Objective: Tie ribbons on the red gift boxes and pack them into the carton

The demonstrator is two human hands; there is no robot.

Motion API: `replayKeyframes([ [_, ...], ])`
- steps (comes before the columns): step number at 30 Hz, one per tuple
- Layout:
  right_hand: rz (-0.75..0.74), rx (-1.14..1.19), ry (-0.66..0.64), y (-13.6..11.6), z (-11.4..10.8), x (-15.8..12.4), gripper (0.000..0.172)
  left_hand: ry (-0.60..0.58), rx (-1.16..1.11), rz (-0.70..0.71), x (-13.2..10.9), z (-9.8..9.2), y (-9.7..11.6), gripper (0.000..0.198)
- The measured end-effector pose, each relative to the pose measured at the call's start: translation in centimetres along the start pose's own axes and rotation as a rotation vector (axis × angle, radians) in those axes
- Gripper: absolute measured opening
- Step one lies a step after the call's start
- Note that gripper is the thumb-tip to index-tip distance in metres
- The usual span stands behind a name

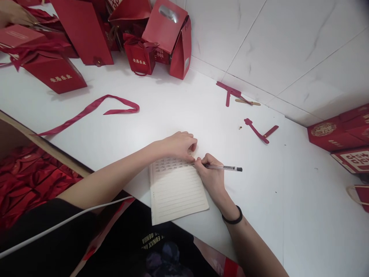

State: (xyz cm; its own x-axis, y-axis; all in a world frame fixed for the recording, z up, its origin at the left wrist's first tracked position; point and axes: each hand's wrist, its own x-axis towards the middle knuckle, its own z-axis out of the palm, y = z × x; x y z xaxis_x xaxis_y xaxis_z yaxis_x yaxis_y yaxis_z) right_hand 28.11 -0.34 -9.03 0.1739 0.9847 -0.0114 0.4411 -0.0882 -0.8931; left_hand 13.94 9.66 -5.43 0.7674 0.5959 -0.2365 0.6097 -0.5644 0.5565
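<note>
While your right hand (211,175) grips the pen (223,167), tip at the notebook (178,192), your left hand (180,145) lies over the notebook's top edge, fingers bent; can't tell if they pinch paper. Notebook's on the white table (253,215), lower left corner past the edge, handwritten rows up top, lower lines blank. Beyond notebook: 1 red ribbon (89,108) to its left, 1 jointed red strip (256,132) to its right, small red box (140,54) farther back.

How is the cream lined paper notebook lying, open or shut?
Open: the notebook shows a ruled page, with handwriting on upper lines and bare lines below. The left hand partly covers its top.
</note>
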Motion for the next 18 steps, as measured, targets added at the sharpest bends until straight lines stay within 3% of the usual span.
replayKeyframes([
  [18, -0.04, -0.037, 0.059, 0.11, 0.05, -0.03, 0.034, 0.003, 0.014, 0.009, -0.17, -0.1, 0.0, 0.026],
])
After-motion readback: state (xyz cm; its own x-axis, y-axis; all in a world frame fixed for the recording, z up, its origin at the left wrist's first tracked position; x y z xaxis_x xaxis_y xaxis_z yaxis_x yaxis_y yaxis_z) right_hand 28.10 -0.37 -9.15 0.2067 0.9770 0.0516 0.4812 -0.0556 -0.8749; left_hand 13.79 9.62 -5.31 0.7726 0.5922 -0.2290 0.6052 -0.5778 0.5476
